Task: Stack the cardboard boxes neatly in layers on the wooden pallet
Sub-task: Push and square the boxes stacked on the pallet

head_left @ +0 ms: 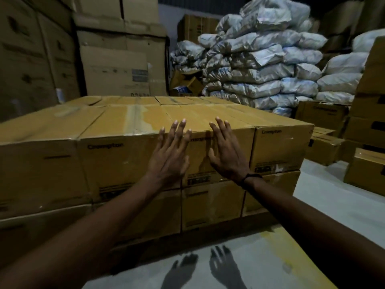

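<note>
Two hands are up against the front of a big stack of cardboard boxes (145, 122). The left hand (169, 155) is flat with its fingers straight and spread out. It holds nothing. It is at the front face of one top box (216, 147), and its fingertips reach up to the top edge. The right hand (227, 155) is at 3 o'clock from the left hand, just beside it. It is flat and spread too, and it holds nothing. A dark band (251, 176) goes around the right wrist.

The boxes sit close together in rows, one layer on top of another. The pallet under them is too dark to see.

At 1 o'clock from the stack there is a tall pile of white sacks (260, 59). At 11 o'clock there are taller brown boxes (118, 59). At 3 o'clock more boxes (366, 126) sit on the gray floor (325, 205).
</note>
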`<move>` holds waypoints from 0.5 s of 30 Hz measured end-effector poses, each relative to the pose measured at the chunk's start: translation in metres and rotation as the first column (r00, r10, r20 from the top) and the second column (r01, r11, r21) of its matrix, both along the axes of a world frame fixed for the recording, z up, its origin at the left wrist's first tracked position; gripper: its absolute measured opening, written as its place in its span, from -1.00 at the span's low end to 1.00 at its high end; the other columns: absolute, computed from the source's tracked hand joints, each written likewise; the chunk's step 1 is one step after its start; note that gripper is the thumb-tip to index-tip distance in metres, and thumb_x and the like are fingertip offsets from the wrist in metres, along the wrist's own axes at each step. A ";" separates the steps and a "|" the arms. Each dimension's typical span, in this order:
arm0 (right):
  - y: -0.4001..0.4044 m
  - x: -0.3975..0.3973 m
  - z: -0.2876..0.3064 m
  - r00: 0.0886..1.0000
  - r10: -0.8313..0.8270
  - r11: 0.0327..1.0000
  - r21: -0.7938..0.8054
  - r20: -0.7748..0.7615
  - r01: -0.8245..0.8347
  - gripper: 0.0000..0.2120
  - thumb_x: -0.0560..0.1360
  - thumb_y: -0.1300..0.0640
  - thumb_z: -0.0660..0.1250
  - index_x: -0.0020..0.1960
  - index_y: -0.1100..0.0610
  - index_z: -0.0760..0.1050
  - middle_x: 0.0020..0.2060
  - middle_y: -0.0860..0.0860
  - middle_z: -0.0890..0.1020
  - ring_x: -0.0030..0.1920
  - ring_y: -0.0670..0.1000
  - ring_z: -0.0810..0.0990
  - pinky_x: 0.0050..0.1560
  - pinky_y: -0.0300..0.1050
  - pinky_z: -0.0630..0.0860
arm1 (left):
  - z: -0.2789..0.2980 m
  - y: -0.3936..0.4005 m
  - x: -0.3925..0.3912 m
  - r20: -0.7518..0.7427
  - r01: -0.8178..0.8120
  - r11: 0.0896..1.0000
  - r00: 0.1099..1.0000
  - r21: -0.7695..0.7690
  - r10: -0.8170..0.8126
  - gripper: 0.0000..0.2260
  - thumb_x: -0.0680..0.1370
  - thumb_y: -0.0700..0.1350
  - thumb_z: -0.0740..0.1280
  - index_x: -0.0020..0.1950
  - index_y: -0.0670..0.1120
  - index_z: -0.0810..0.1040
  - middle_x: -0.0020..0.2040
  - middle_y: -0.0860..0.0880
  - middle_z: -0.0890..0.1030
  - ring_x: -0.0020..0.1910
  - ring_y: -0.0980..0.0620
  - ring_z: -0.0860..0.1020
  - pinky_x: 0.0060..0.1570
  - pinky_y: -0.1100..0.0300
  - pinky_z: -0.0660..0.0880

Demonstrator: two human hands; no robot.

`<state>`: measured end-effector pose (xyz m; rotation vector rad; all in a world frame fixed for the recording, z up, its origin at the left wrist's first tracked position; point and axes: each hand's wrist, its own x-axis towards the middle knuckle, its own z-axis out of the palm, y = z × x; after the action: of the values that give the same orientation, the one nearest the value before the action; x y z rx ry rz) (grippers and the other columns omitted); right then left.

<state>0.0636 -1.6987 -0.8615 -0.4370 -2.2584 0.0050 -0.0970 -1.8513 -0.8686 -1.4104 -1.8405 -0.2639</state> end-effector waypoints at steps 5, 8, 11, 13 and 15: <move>-0.021 -0.031 0.029 0.978 0.134 0.989 -0.083 0.160 -0.122 -0.47 0.66 -0.13 0.17 0.59 -0.01 0.29 0.57 0.02 0.33 0.59 0.09 0.19 0.58 0.18 0.09 | 0.034 -0.019 -0.036 0.162 -0.120 0.980 0.976 -0.159 0.146 -0.43 0.72 0.17 0.00 0.68 -0.03 -0.03 0.68 -0.10 0.05 0.66 -0.10 0.00 0.60 -0.12 -0.16; -0.031 -0.052 0.034 0.973 0.163 0.984 -0.105 0.165 -0.147 -0.59 0.67 -0.06 0.25 0.49 -0.01 0.42 0.36 -0.01 0.56 0.37 0.05 0.46 0.47 0.26 0.24 | 0.038 -0.024 -0.039 0.282 -0.036 0.990 0.957 -0.138 0.074 -0.47 0.71 0.15 0.10 0.65 0.01 0.13 0.62 -0.06 0.26 0.58 -0.07 0.23 0.57 -0.09 0.09; -0.037 -0.068 0.034 0.987 0.126 0.984 -0.140 0.095 -0.112 -0.66 0.67 0.01 0.26 0.43 -0.02 0.50 0.29 -0.03 0.63 0.32 0.04 0.53 0.49 0.19 0.19 | 0.036 -0.023 -0.040 0.332 -0.002 0.996 0.943 -0.094 0.033 -0.49 0.70 0.15 0.14 0.63 0.04 0.19 0.59 -0.03 0.32 0.55 -0.04 0.29 0.55 -0.09 0.17; -0.034 -0.073 0.028 0.995 0.091 0.988 -0.125 0.029 -0.087 -0.70 0.66 0.05 0.29 0.38 -0.04 0.55 0.21 -0.03 0.68 0.25 0.04 0.59 0.47 0.16 0.26 | 0.036 -0.023 -0.039 0.339 -0.004 0.996 0.940 -0.093 0.035 -0.50 0.71 0.13 0.15 0.63 0.04 0.20 0.59 -0.03 0.32 0.55 -0.04 0.28 0.55 -0.10 0.17; -0.033 -0.076 0.026 0.997 0.081 0.989 -0.125 -0.003 -0.080 -0.72 0.64 0.06 0.32 0.34 -0.06 0.58 0.15 -0.03 0.70 0.17 0.03 0.63 0.39 0.16 0.43 | 0.042 -0.025 -0.038 0.361 0.012 0.992 0.932 -0.125 0.034 -0.50 0.71 0.09 0.18 0.63 0.02 0.20 0.59 -0.03 0.31 0.56 -0.05 0.28 0.55 -0.10 0.15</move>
<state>-0.0120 -1.7314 -0.8357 -0.4119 -2.2844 0.1891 -0.1348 -1.8764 -0.8266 -1.5131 -2.1972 -0.4338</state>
